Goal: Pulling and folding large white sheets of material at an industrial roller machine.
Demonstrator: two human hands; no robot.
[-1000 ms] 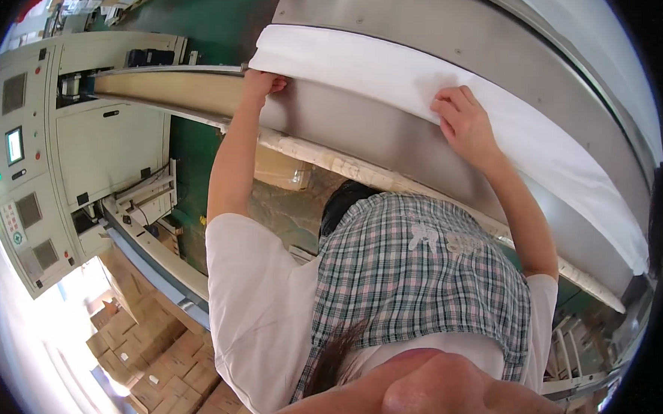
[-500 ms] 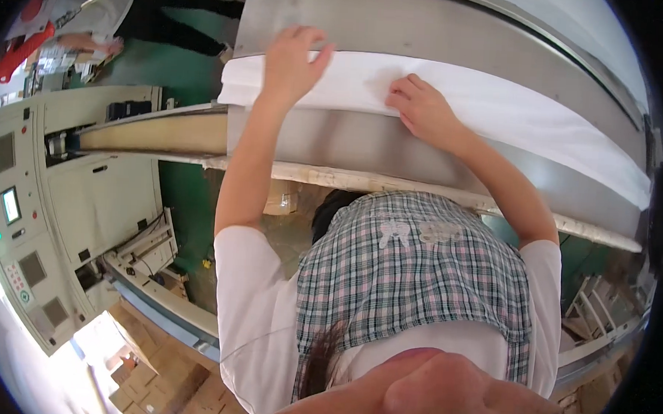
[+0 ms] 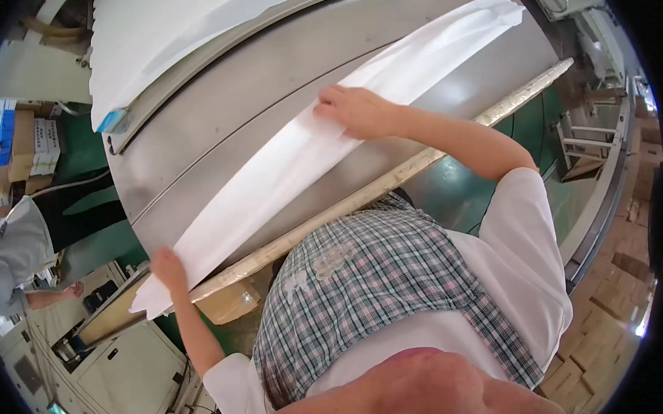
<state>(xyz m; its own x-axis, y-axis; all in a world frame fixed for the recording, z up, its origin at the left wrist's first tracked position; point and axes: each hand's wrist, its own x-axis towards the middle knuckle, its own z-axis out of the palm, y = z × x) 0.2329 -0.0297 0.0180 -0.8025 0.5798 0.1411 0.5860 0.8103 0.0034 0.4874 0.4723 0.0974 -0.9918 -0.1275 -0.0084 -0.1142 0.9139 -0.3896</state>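
A long strip of folded white cloth (image 3: 250, 176) runs slantwise over the grey metal table (image 3: 224, 111), from near left to far right. Its near left end hangs past the table's edge. At that end my left hand (image 3: 169, 268) is on the cloth, smeared by motion, so its fingers cannot be read. Farther along, about mid-length, my right hand (image 3: 359, 112) lies across the strip with fingers curled together onto the cloth. The fingertips are slightly blurred, and what lies beneath them is hidden.
A large white sheet (image 3: 183, 27) covers a raised surface beyond the table. The table's near edge has a pale, rough strip (image 3: 454, 150). Another person (image 3: 30, 236) stands at the left, near beige machine cabinets (image 3: 128, 369). Cardboard boxes (image 3: 619, 297) lie at the right.
My view has turned, so the table now slants. My hands have spread apart along the cloth, the left to its near end. The cloth now lies nearer the table's front edge.
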